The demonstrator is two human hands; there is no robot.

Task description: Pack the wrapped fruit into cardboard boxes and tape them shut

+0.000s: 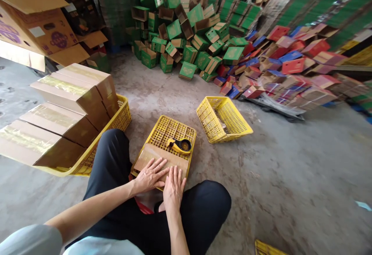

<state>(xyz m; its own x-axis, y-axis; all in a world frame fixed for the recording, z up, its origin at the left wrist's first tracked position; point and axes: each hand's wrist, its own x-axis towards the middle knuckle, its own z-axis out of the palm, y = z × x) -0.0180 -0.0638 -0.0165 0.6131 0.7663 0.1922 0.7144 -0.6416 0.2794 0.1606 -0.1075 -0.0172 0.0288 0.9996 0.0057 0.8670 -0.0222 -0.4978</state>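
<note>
A brown cardboard box (148,153) lies on an upturned yellow plastic crate (162,125) between my knees. My left hand (151,174) rests flat on the box's top with its fingers spread. Beside it, my right hand (173,187) presses down on the same box near its right end, fingers stretched out. The two hands nearly meet at the middle. Just beyond the box, a yellow and black tape dispenser (180,145) lies on the crate's perforated base. My palms hide the near part of the box.
To my left, a yellow crate (124,117) holds several taped cartons (87,88). A tilted yellow basket (223,119) stands on the floor ahead right. Heaped green boxes (186,71) and red and blue boxes (293,66) lie farther off. Large open cartons (37,26) are stacked at the far left.
</note>
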